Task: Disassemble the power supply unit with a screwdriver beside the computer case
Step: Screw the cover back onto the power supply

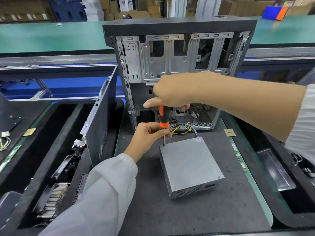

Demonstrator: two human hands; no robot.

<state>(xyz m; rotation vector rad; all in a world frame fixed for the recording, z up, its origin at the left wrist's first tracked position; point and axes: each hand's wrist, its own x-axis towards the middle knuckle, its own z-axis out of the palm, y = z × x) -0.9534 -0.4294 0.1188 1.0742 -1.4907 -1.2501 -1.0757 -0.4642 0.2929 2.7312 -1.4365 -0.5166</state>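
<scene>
The right hand (172,92) comes in from the right across the open front of the upright grey metal computer case (179,65), forearm bare, wrist bent down, its fingers curled tight round the top of the orange-and-black handled screwdriver (163,116), thumb stretched out to the left. The screwdriver stands nearly upright, its thin steel shaft reaching down to the far left corner of the flat grey metal power supply unit (190,166), where the tip meets the lid. The left hand (150,135), in a white sleeve (102,193), rises from below left of the power supply unit; its fingers (166,132) pinch the shaft just under the handle's orange collar.

The power supply unit lies flat on the dark foam-covered worktop (196,215), just in front of the computer case and turned a little clockwise, its vented side facing the person. A bundle of yellow, black and purple wires (184,128) runs from its far edge into the bottom of the case. Bare worktop lies open in front of the unit and to both sides of it. Left of the unit a dark detached side panel (100,126) leans upright.
</scene>
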